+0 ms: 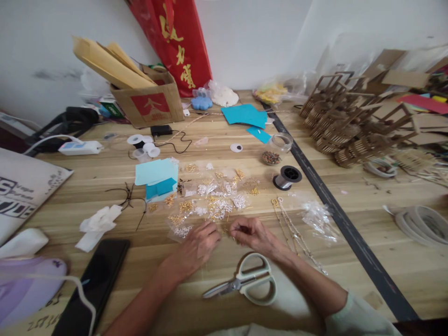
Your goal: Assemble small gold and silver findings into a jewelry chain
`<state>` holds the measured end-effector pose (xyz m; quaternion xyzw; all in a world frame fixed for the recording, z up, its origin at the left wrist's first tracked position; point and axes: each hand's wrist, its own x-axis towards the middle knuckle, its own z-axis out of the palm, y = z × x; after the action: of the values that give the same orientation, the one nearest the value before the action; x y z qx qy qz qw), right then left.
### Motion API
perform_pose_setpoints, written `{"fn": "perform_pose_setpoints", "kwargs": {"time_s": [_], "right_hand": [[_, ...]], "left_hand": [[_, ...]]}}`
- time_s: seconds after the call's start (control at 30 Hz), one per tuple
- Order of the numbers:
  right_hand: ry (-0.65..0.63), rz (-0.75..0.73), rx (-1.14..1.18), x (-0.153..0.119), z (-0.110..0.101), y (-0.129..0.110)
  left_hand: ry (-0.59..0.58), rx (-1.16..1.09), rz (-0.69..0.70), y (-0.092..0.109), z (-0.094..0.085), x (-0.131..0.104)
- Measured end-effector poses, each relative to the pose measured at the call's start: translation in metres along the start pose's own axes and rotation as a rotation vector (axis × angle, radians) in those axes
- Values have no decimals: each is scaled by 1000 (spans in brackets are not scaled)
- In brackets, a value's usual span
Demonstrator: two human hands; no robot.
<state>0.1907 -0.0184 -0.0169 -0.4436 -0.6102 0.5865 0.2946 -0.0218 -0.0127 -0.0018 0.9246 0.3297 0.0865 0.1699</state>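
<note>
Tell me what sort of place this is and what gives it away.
Probably a craft table for making jewellery: small gold and white bead-like pieces are spread out, with a black-rimmed spool and scissors nearby.

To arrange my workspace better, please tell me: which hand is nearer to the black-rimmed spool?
Right. The right hand is below and left of the black-rimmed spool in the picture; the left hand is farther away, beyond the right hand.

Lit softly, rather dimly; shadowed beside the right forearm (311, 275); glinting off plastic packets (320, 218); slightly blurred in fine details, stretched toward the edges.
</note>
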Motion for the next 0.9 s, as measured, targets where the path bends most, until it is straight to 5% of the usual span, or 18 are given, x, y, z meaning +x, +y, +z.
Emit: {"fn": "perform_pose_setpoints", "kwargs": {"time_s": [0.23,0.43,0.63,0.9], "right_hand": [[-10,2,0,0,1,3],[13,-20,-16,0,-1,-2],[33,-78,-83,-2,-1,-9],[27,-114,-191,-3,0,-10]], "left_hand": [[63,-59,-32,-1,7,1],[163,-614,-319,-4,5,7],[107,-1187,-523,-5,2,11],[160,-1341,-521,-6,7,12]]}}
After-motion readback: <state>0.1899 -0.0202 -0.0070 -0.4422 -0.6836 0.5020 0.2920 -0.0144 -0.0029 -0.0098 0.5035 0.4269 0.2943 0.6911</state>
